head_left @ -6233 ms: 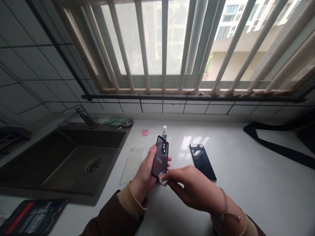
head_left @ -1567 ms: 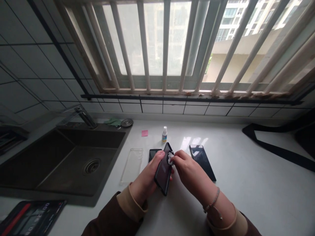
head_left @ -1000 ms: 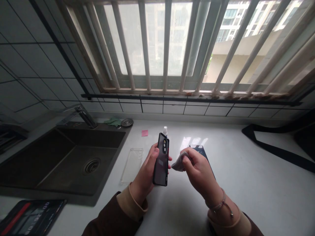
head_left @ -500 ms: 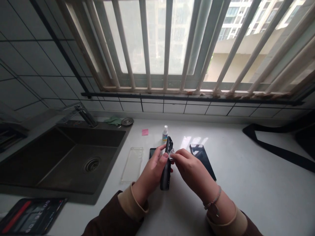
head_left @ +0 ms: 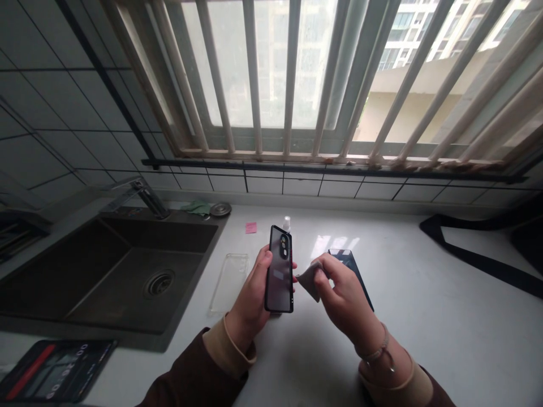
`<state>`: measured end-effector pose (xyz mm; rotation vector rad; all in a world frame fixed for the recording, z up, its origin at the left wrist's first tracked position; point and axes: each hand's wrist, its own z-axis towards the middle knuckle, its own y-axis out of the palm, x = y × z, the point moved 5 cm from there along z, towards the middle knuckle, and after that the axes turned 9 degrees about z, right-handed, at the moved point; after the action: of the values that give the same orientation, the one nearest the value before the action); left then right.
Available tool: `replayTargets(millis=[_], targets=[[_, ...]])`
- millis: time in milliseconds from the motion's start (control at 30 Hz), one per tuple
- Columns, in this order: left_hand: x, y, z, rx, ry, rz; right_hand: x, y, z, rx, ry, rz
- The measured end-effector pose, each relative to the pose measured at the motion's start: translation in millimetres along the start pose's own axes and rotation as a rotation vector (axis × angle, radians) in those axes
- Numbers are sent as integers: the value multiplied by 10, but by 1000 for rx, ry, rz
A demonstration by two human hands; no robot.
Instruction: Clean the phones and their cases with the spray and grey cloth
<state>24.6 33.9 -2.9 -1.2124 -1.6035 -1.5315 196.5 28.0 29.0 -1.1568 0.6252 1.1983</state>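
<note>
Upright in my left hand is a phone case with a black rim and a smoky back, its camera cutouts facing me; whether a phone sits inside I cannot tell. Just to its right, my right hand pinches a small grey cloth, which hangs slightly apart from the case. A dark phone lies on the counter, partly behind my right hand. On the left lies a clear phone case. Only the white top of a spray bottle shows behind the held case.
A dark sink with a faucet takes up the left. Near it are a green cloth, a drain strainer and a pink note. A black packet lies front left, a black strap at right.
My left hand has turned the case from edge-on to show its back. My right hand has drawn the cloth away to the right, and more of the cloth shows.
</note>
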Motion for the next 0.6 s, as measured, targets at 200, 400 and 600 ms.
replayTargets(millis=[200,400,600], targets=[[-89,12,36,18,-60,-39,335,22,-5,43,378,490],[-124,4,-29,-63,-84,333,386,98,-13,-28,572,561],[-187,-107,63,-30,48,602,404,21,31,-43,464,61]])
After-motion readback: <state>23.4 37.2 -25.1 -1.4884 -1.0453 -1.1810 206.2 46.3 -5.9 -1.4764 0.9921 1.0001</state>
